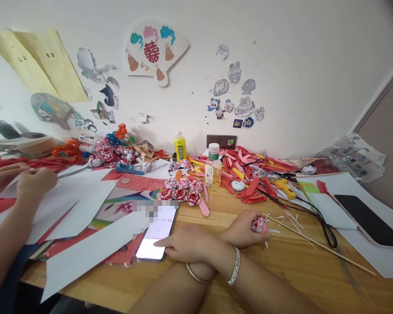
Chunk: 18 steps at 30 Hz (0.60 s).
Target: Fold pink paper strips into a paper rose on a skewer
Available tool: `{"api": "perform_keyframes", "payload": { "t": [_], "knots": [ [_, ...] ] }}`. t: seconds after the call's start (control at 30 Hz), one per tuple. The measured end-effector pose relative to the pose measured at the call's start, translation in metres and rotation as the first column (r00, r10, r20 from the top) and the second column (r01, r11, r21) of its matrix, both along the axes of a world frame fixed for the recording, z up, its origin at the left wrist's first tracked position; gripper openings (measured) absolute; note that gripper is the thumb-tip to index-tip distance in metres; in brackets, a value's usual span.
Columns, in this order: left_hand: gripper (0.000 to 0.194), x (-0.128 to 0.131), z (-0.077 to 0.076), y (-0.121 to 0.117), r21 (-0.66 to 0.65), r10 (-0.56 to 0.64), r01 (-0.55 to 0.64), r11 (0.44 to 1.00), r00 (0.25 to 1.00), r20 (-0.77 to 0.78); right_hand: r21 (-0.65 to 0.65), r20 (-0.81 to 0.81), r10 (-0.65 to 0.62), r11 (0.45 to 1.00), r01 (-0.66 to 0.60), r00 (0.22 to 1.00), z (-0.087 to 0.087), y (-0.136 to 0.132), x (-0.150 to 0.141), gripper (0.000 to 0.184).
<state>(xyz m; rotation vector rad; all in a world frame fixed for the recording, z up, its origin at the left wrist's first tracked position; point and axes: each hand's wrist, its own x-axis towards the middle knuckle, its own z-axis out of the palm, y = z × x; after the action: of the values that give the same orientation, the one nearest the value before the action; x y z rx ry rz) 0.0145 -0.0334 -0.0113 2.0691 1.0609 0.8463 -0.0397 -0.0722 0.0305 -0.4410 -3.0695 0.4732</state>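
Observation:
My forearms cross over the wooden table, the right one on top. Reaching out to the right, my left hand (242,227) is closed around a pink-and-white paper rose (259,224). My right hand (188,244) lies over to the left, its index finger stretched onto the lit screen of a phone (155,244); it holds nothing. The phone lies flat and shows a timer, partly blurred out. Just behind it sits a group of several finished paper roses (182,195) in red, pink and white.
At the left, a co-worker's hands (36,183) handle paper above white sheets (81,209). Bottles (212,170), red paper strips (252,192) and a yellow glue gun (285,188) stand or lie behind. To the right are a thin stick (334,253), a black cable and a dark phone (370,220).

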Motion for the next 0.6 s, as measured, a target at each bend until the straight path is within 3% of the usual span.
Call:
{"api": "perform_keyframes", "payload": {
  "t": [0.6],
  "knots": [
    [0.050,0.0011,0.0007,-0.0012,0.009,0.004,-0.004,1.000,1.000,0.001,-0.034,-0.045,-0.018,0.999,0.016,0.999,-0.0030,0.0022,0.0030,0.037]
  ]
}}
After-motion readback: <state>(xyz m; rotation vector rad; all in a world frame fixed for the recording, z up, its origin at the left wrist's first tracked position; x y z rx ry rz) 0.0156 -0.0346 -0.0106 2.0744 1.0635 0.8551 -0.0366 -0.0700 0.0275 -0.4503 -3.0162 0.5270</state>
